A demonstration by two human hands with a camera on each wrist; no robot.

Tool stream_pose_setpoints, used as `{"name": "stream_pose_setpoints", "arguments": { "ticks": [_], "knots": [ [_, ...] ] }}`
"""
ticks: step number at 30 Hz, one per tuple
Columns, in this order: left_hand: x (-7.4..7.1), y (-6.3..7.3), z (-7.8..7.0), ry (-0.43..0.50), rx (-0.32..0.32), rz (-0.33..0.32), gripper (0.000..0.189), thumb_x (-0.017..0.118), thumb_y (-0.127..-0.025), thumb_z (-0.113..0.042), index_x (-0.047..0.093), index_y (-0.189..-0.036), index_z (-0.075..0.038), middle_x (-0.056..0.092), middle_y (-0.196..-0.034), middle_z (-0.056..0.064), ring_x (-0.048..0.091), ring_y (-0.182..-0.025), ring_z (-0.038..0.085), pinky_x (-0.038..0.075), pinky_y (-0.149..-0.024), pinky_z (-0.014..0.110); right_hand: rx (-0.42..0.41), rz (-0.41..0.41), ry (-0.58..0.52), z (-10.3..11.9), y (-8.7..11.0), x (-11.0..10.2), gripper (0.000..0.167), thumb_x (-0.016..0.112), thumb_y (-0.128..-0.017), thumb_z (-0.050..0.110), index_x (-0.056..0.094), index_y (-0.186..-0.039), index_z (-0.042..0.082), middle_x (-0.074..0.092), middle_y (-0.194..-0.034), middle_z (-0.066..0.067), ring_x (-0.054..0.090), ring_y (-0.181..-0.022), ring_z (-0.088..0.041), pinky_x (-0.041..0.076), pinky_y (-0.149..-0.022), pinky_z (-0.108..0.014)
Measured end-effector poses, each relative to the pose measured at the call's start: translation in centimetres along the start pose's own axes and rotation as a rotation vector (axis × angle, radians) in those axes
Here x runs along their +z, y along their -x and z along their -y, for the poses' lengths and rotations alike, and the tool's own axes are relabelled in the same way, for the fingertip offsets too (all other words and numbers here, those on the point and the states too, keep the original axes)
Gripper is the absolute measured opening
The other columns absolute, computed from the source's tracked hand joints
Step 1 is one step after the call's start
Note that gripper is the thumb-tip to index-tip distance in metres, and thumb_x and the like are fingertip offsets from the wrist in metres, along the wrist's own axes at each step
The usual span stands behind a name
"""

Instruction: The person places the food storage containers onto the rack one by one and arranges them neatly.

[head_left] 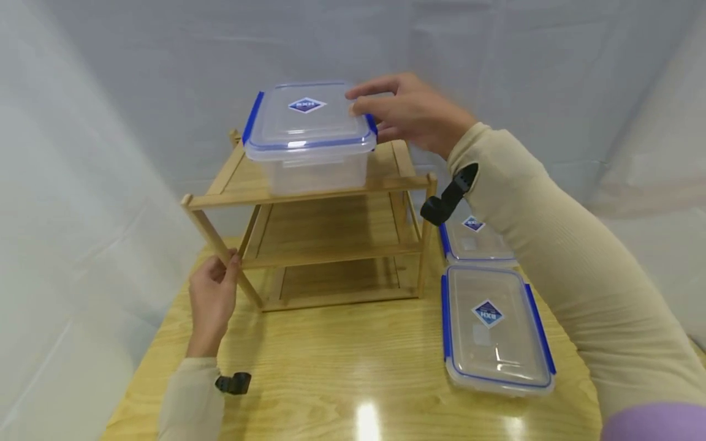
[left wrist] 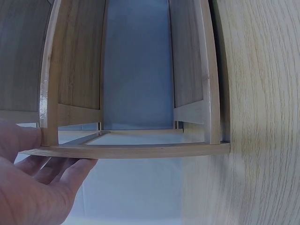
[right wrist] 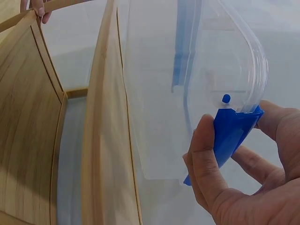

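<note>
A clear plastic food container (head_left: 317,174) with a blue-edged lid sits on the top tier of a wooden three-tier shelf (head_left: 331,223). My right hand (head_left: 416,113) grips its right side, and in the right wrist view the fingers and thumb of that hand (right wrist: 253,192) close around the blue side clip (right wrist: 229,138). Lower down, my left hand (head_left: 212,300) holds the shelf's front left leg. Thumb and fingers of the left hand (left wrist: 37,183) pinch that wooden post (left wrist: 131,151) in the left wrist view.
To the right of the shelf, a flat lidded container (head_left: 499,349) with blue clips lies on the wooden table (head_left: 331,367). Behind it is another similar container (head_left: 474,242), partly hidden by my right arm. A pale sheet (head_left: 524,73) hangs behind the table.
</note>
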State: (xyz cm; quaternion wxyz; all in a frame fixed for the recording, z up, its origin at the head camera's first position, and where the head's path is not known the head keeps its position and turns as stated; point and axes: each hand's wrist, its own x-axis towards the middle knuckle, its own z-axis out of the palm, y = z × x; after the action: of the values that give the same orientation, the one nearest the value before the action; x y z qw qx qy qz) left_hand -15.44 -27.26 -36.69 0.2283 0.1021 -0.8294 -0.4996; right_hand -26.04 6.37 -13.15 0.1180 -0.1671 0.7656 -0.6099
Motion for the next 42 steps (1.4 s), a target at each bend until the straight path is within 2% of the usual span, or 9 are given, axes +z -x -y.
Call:
{"name": "stream_pose_setpoints", "arguments": {
  "ticks": [5, 10, 16, 22, 28, 34, 37, 42],
  "knots": [
    [0.0, 0.0, 0.0, 0.005, -0.008, 0.006, 0.037, 0.057, -0.106, -0.028, 0.066, -0.131, -0.002, 0.069, -0.122, 0.019, 0.066, -0.105, 0.021, 0.052, -0.081, 0.01, 0.005, 0.004, -0.025, 0.0, -0.8, 1.6, 0.042, 0.065, -0.101, 0.013, 0.058, -0.142, 0.012, 0.06, -0.13, -0.013, 0.064, -0.112, -0.024, 0.059, -0.089, -0.03],
    [-0.1, 0.0, 0.0, 0.004, -0.018, 0.005, 0.038, 0.055, -0.106, -0.029, 0.066, -0.132, -0.003, 0.069, -0.122, 0.019, 0.066, -0.108, 0.025, 0.051, -0.079, 0.01, 0.038, -0.029, -0.085, 0.1, -1.6, 3.3, 0.039, 0.066, -0.099, 0.009, 0.062, -0.138, 0.011, 0.063, -0.124, -0.014, 0.066, -0.105, -0.024, 0.06, -0.085, -0.029],
    [0.0, 0.1, -0.1, 0.006, -0.01, 0.008, 0.037, 0.055, -0.106, -0.029, 0.066, -0.131, -0.003, 0.069, -0.121, 0.019, 0.065, -0.105, 0.021, 0.051, -0.079, 0.009, 0.042, -0.041, -0.14, 0.2, -2.1, 4.6, 0.039, 0.066, -0.099, 0.007, 0.062, -0.137, 0.009, 0.065, -0.121, -0.015, 0.068, -0.103, -0.023, 0.06, -0.084, -0.029],
    [0.1, 0.2, -0.1, 0.006, -0.011, 0.0, 0.036, 0.056, -0.106, -0.028, 0.066, -0.13, -0.003, 0.07, -0.12, 0.018, 0.066, -0.104, 0.021, 0.052, -0.08, 0.011, 0.046, -0.047, -0.186, 0.2, -2.4, 5.2, 0.043, 0.068, -0.098, 0.009, 0.059, -0.14, 0.009, 0.067, -0.118, -0.015, 0.07, -0.098, -0.024, 0.061, -0.083, -0.029],
    [0.1, 0.1, -0.1, -0.004, -0.016, -0.002, 0.036, 0.055, -0.106, -0.028, 0.066, -0.131, -0.003, 0.07, -0.121, 0.016, 0.065, -0.104, 0.015, 0.052, -0.083, 0.014, 0.065, -0.058, -0.223, 0.2, -2.5, 5.9, 0.058, 0.072, -0.096, 0.016, 0.047, -0.148, 0.008, 0.07, -0.113, -0.016, 0.072, -0.094, -0.024, 0.061, -0.081, -0.029],
    [0.2, 0.0, 0.0, 0.003, -0.029, -0.005, 0.036, 0.056, -0.106, -0.028, 0.067, -0.13, -0.003, 0.07, -0.121, 0.016, 0.065, -0.105, 0.014, 0.053, -0.084, 0.014, 0.072, -0.047, -0.216, -0.2, -2.5, 6.1, 0.052, 0.07, -0.098, 0.021, 0.05, -0.141, 0.001, 0.069, -0.114, -0.014, 0.072, -0.097, -0.024, 0.061, -0.081, -0.028],
    [0.2, 0.0, 0.0, 0.017, -0.029, 0.003, 0.037, 0.056, -0.106, -0.029, 0.066, -0.131, -0.003, 0.069, -0.122, 0.016, 0.065, -0.108, 0.019, 0.052, -0.083, 0.013, 0.065, -0.042, -0.227, -0.5, -2.4, 6.1, 0.049, 0.067, -0.1, 0.023, 0.052, -0.141, 0.001, 0.068, -0.116, -0.014, 0.07, -0.1, -0.024, 0.06, -0.083, -0.028],
    [0.0, -0.1, -0.1, 0.034, -0.031, 0.021, 0.039, 0.055, -0.106, -0.029, 0.064, -0.134, -0.003, 0.068, -0.126, 0.017, 0.064, -0.114, 0.026, 0.055, -0.09, 0.02, 0.002, -0.064, -0.24, -1.1, -1.3, 5.6, 0.046, 0.066, -0.101, 0.025, 0.054, -0.138, 0.0, 0.066, -0.12, -0.016, 0.068, -0.104, -0.029, 0.06, -0.084, -0.03]
  ]
}}
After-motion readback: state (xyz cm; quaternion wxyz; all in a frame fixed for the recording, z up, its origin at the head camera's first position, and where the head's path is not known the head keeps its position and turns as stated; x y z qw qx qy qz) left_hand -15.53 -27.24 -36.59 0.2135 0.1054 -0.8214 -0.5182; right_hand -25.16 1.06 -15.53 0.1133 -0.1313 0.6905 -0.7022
